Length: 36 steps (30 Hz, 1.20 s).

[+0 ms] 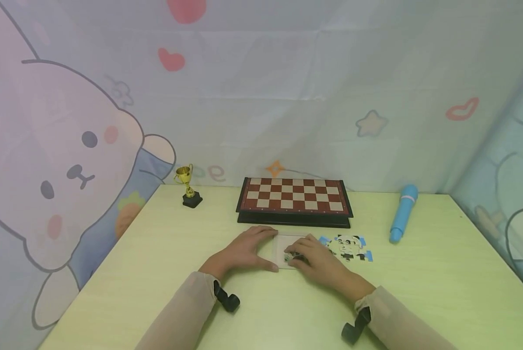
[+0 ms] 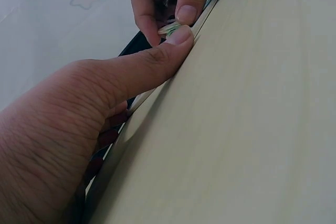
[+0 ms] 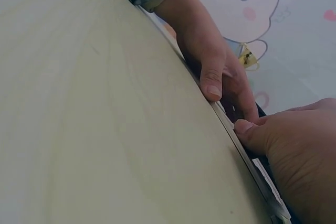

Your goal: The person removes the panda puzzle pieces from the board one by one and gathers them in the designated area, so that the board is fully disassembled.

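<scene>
A pale square puzzle tray (image 1: pixel 281 253) lies flat on the table. My left hand (image 1: pixel 248 250) is at its left side, thumb and fingers spread; the thumb lies by the near corner and the fingertips by the far corner. My right hand (image 1: pixel 318 260) is over the tray's right part and pinches a small puzzle piece with green and white on it (image 2: pixel 170 28) between thumb and fingers. In the right wrist view, the right hand (image 3: pixel 304 145) hides that piece. Several printed puzzle pieces (image 1: pixel 351 246), blue, black and white, lie on the table to the right.
A red and white chessboard (image 1: pixel 294 197) on a black base stands behind the tray. A small gold trophy cup (image 1: pixel 187 182) is at the back left. A blue microphone-shaped object (image 1: pixel 403 214) lies at the right. A printed cloth (image 1: pixel 261 97) hangs behind the table (image 1: pixel 261 311).
</scene>
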{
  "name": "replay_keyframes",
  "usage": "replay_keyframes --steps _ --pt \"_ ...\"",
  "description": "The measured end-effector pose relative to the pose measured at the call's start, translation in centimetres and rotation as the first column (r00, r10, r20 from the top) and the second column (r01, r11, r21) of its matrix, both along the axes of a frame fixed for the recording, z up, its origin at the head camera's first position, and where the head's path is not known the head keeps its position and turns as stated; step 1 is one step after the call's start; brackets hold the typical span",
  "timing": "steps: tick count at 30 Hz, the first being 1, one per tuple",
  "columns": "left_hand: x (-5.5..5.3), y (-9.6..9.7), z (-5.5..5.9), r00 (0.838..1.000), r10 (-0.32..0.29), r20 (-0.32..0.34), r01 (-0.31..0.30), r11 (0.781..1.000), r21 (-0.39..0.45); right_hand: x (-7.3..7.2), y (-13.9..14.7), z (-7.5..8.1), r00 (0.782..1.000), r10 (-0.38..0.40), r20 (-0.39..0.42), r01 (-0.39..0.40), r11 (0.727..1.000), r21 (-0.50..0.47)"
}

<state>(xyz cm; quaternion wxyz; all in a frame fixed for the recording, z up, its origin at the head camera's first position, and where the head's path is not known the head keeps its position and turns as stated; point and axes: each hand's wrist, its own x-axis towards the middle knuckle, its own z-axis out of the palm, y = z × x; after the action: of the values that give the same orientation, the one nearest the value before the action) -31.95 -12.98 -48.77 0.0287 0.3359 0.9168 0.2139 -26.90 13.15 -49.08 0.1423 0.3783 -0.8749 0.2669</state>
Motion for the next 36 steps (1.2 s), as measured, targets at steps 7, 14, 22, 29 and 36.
replay_keyframes --steps 7,14,22,29,36 --pt "0.1 -0.1 0.0 1.000 0.001 0.000 -0.001 1.000 0.000 0.2 0.0 0.0 0.996 0.005 0.087 -0.005 1.000 0.001" --pt "0.1 -0.1 0.0 1.000 -0.001 -0.002 0.001 1.000 -0.003 0.3 0.1 0.1 0.995 0.012 0.095 -0.012 1.000 -0.005" --pt "0.0 -0.1 0.1 1.000 -0.003 -0.015 0.003 1.000 -0.022 0.1 0.2 0.1 0.998 0.024 0.059 -0.022 0.999 -0.042" --pt "0.0 -0.1 0.2 1.000 -0.008 0.003 0.008 1.000 -0.014 0.2 0.3 0.5 0.995 0.001 0.096 0.006 0.997 -0.077" --pt "0.2 0.0 0.3 1.000 -0.009 -0.009 0.009 1.000 -0.018 0.2 1.2 1.5 0.990 -0.056 0.130 0.070 0.992 -0.104"
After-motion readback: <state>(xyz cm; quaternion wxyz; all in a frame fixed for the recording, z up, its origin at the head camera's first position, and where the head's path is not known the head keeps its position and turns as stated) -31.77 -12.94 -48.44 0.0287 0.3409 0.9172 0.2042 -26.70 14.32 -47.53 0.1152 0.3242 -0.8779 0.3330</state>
